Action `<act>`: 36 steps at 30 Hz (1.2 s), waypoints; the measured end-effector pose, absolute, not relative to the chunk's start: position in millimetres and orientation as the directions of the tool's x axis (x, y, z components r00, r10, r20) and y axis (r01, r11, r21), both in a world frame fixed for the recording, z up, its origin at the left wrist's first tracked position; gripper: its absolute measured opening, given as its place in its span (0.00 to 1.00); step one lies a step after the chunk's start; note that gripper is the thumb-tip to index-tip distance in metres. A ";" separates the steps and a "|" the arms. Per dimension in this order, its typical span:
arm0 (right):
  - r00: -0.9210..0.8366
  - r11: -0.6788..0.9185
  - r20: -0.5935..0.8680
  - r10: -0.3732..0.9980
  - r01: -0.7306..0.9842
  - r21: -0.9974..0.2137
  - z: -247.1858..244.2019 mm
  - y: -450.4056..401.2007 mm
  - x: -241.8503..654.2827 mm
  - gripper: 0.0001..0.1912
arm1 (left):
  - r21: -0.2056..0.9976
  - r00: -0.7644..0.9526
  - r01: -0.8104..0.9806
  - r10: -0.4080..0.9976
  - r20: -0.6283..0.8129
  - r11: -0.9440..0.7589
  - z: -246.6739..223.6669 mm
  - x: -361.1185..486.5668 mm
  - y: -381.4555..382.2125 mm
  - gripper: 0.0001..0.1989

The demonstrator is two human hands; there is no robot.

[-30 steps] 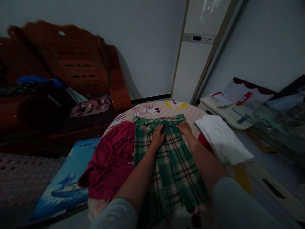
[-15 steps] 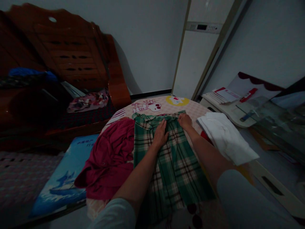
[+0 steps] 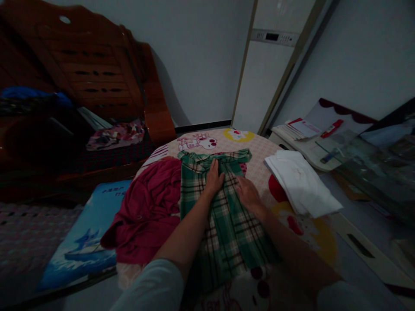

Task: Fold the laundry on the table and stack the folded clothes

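A green plaid shirt point(image 3: 223, 224) lies partly folded on the round table, its collar end at the far side. My left hand point(image 3: 214, 179) rests flat on it just below the collar, fingers stretched out. My right hand point(image 3: 248, 193) is at the shirt's right edge, fingers apart and holding nothing. Left of the shirt lies a crumpled dark pink garment point(image 3: 152, 207). On the right side of the table sits a folded white garment point(image 3: 301, 181).
The table point(image 3: 259, 151) has a pink patterned cloth. A wooden bench point(image 3: 97, 73) with clothes on it stands back left, above a blue box point(image 3: 94, 229). A tall white cabinet unit point(image 3: 259, 82) stands behind; a glass tank point(image 3: 382, 168) is at the right.
My right hand has let go of the shirt's upper right corner and moved down toward me along its right edge. My left hand has shifted slightly.
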State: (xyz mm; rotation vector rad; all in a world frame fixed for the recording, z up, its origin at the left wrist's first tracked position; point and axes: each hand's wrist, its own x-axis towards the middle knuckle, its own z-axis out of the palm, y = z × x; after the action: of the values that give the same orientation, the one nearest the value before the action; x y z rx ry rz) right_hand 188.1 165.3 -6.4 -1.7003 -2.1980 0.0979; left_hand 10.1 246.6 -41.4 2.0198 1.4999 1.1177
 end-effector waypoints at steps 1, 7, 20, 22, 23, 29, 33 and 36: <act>-0.237 0.293 0.233 0.943 0.924 -0.247 -13.9 155.2 187.5 0.25 | 0.709 0.103 0.620 0.932 0.349 -0.334 -42.1 9.5 248.2 0.37; -0.282 0.308 0.183 0.942 0.942 -0.134 -18.3 141.0 187.1 0.31 | 0.725 0.139 0.607 0.942 0.307 -0.326 -30.7 8.1 260.1 0.33; -0.299 0.319 0.163 0.940 0.941 -0.114 -19.4 143.7 189.3 0.31 | 0.809 -0.205 0.569 0.927 0.314 -0.148 -1.5 -85.0 179.4 0.16; -0.303 0.324 0.164 0.939 0.939 -0.120 -18.7 139.6 191.1 0.30 | 0.760 -0.105 0.621 0.941 0.322 -0.190 -10.6 -81.1 168.0 0.15; -0.307 0.329 0.174 0.936 0.936 -0.121 -18.7 135.2 192.8 0.30 | 0.735 -0.063 0.642 0.941 0.333 -0.217 -14.3 -79.0 164.9 0.15; -0.295 0.334 0.274 0.915 0.937 -0.106 -30.6 86.5 217.8 0.29 | 0.681 -0.013 0.685 0.931 0.365 -0.258 -16.9 -79.0 164.2 0.16; -0.261 0.338 0.341 0.903 0.922 -0.191 -40.5 65.8 241.3 0.25 | 0.641 0.080 0.711 0.939 0.335 -0.289 -6.4 -63.2 155.0 0.14; -0.232 0.361 0.384 0.894 0.880 -0.308 -35.9 69.4 253.0 0.20 | 0.633 0.278 0.640 0.899 0.338 -0.436 -2.4 -34.3 134.5 0.15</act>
State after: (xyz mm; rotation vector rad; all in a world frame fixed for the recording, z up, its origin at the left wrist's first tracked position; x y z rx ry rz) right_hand 253.0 69.4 -35.9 -1.5359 -2.1324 0.0358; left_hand -34.3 134.5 -2.4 2.1801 1.3921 0.9543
